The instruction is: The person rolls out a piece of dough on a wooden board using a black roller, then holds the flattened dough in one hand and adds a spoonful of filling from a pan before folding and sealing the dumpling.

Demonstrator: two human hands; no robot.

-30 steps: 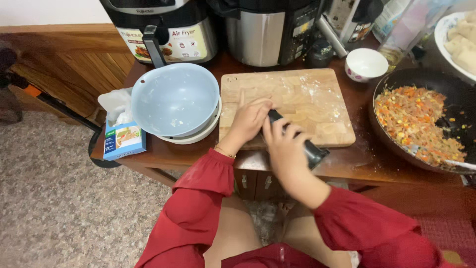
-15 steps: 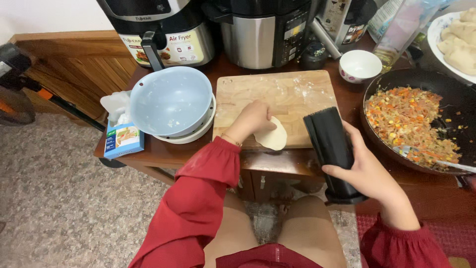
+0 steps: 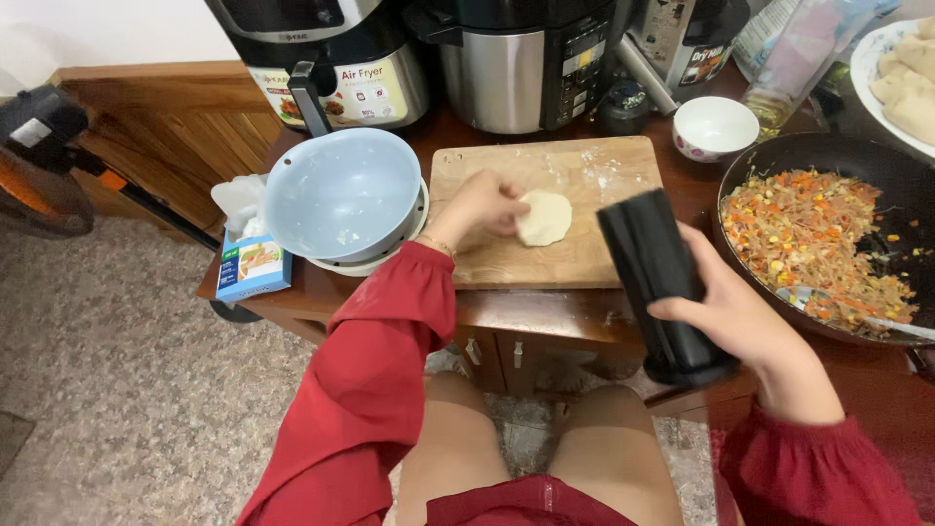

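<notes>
Knees and red sleeves fill the near edge of the view, and just above them the right hand is wrapped around a black ribbed cylinder, seemingly a rolling tool, held upright and tilted off the front edge of the desk, clear of the board. To roll well, I judge the cylinder should be laid flat across the dough before any pressure goes on, with the grip kept firm but not tight. Further in, the left hand rests on the wooden cutting board, fingers half curled and touching the left edge of a small, pale disc of dough that lies flat near the board's middle. That hand is best used to turn the disc a little between passes so it thins evenly, with fingertips kept out of the roller's path. Patches of flour show on the board; a light dusting there should stop sticking. Left of the board stands a pale blue bowl nested in another, with a small carton beside it. To the right a dark pan of chopped vegetable filling sits close, so elbows need care. Beyond are a small white bowl and several cooking appliances.
</notes>
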